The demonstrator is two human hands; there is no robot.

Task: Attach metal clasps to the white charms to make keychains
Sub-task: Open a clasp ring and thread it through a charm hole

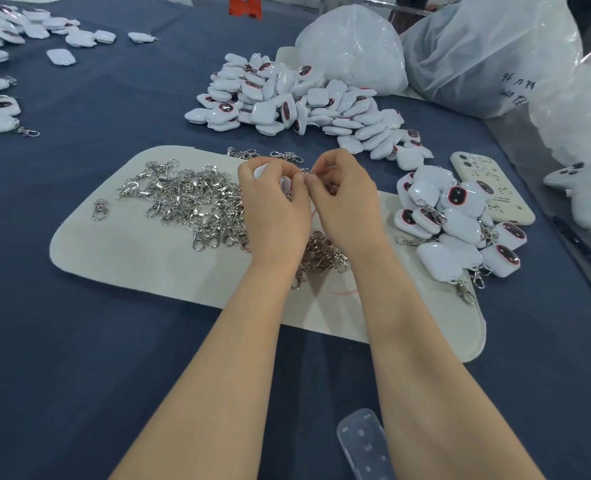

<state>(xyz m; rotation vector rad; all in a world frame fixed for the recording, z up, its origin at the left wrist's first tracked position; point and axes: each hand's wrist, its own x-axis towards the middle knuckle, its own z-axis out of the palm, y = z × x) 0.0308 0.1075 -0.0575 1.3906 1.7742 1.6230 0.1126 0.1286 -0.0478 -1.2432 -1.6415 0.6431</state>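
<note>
Above the mat (131, 258), my left hand (273, 202) grips a charm (259, 172), mostly hidden by its fingers, while my right hand (342, 199) pinches a clasp (309, 172) against the charm's edge. I'd hold the charm steady and work the ring fully through its loop. Loose clasps (190, 199) lie tangled beneath my wrists and could snag. Finished keychains (460, 223) and a phone (488, 188) crowd the right, and a charm pile (287, 98) sits beyond.

Clear plastic bag (488, 64): dark handwriting, "96" legible, remaining characters unreadable; phone case (495, 199): small dark marks, too small to read.
</note>
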